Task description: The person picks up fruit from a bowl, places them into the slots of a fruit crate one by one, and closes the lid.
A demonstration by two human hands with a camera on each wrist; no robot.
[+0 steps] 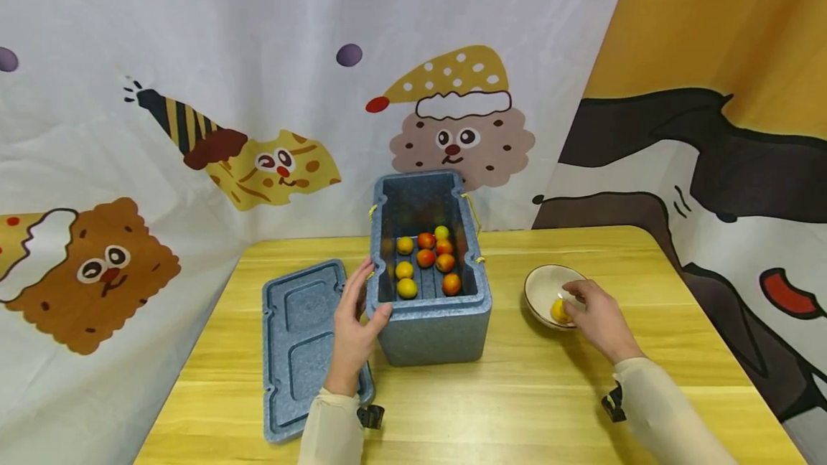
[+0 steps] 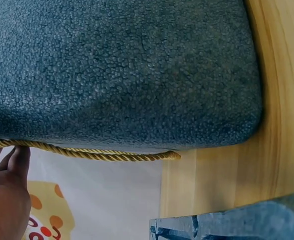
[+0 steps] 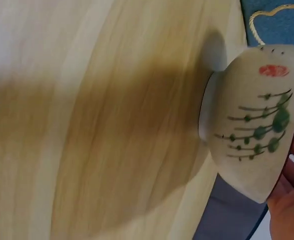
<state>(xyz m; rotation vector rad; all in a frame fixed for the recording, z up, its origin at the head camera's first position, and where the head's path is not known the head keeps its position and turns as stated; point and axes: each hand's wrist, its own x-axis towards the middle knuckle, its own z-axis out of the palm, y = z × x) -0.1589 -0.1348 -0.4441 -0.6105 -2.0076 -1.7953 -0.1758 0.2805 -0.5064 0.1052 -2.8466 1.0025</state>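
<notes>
At the near left corner of a blue-grey foam box [image 1: 434, 336], my left hand [image 1: 354, 321] rests with its thumb on the front rim and its fingers along the side. In the left wrist view those fingers [image 2: 19, 162] lie by a yellow rope. My right hand [image 1: 601, 318] reaches over the rim of a cream bowl [image 1: 544, 284]. A small round yellow fruit [image 1: 558, 312] lies in the bowl beside the thumb, with bowl surface showing between thumb and forefinger. Small red-orange fruits [image 1: 451, 283] and yellow fruits [image 1: 406, 288] lie inside the box.
The box's lid [image 1: 300, 357] lies flat on the wooden table [image 1: 517, 400], left of the box and partly behind my left arm. A patterned cloth [image 1: 284, 34] hangs close behind the table. Yellow rope [image 1: 474, 210] loops along the box's right side.
</notes>
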